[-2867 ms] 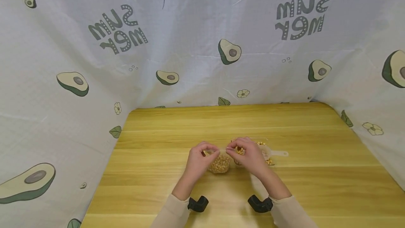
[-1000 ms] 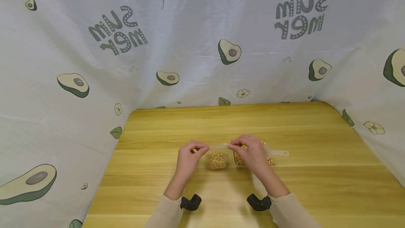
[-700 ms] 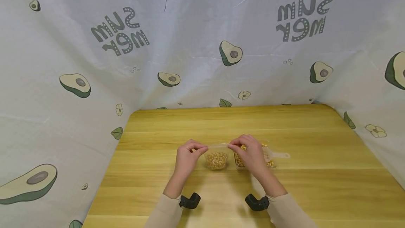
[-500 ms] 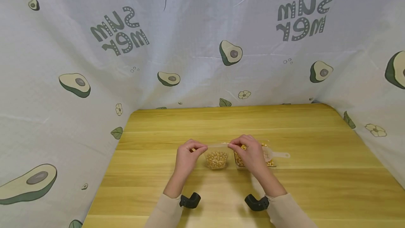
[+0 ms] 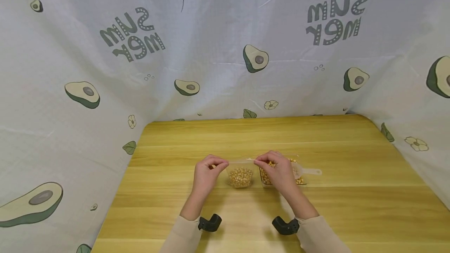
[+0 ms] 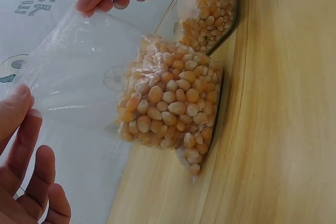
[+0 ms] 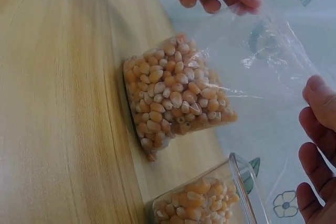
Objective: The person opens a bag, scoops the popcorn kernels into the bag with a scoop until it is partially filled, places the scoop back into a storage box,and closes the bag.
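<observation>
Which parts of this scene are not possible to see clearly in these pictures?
- Bag seal: open or closed, unclear; head view too small, wrist views show only clear film.
- Container: partly behind the right hand in the head view; cut off by the edge in both wrist views.
- Scoop handle: its bowl is hidden.
- Left hand: fingertips cut off in the left wrist view.

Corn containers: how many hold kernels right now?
2. A clear bag pinched at its top corners by the left hand and right hand; a clear tub behind the right hand, partly hidden.
</observation>
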Motion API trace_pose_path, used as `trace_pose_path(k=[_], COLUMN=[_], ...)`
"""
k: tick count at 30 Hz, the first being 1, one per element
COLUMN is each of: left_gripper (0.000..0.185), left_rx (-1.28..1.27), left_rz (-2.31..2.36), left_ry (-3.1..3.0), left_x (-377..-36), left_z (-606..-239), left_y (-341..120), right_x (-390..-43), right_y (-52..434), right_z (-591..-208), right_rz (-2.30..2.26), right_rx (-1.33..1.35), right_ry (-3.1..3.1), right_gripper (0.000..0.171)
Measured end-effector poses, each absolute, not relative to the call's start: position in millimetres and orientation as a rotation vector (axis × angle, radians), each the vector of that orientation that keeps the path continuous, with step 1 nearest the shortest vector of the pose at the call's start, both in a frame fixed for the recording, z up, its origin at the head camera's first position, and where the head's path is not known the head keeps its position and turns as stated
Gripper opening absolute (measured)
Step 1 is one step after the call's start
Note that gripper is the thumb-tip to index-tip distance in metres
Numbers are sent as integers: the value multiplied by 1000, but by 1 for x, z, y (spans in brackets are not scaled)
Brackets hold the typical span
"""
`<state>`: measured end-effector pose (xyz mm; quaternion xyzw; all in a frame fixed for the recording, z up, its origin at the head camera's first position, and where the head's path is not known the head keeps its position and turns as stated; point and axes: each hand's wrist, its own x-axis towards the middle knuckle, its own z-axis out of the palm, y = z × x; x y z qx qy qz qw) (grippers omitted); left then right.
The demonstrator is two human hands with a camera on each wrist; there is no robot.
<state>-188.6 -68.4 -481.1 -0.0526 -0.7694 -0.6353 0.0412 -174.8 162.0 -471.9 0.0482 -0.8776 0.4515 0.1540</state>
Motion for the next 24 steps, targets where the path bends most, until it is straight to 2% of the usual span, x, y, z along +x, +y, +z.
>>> trace_pose_path(k=[10, 17, 24], left_gripper=[10, 15, 36], left_rx=[-211, -244, -438], left_rz=[-1871, -1829, -1608], left_ry=[-2377, -2375, -2425], left_x=[-188, -186, -188], left_z=[-480, -475, -460], left_y=[-69, -78, -93], right_x=[-172, -165, -158], right_y=[167, 176, 199], right_z=[-470, -468, -455], right_rz=[1259, 1125, 990], right_rx=[173, 250, 273], right_ry=[-2499, -2374, -2364], right_gripper=[2, 9, 25])
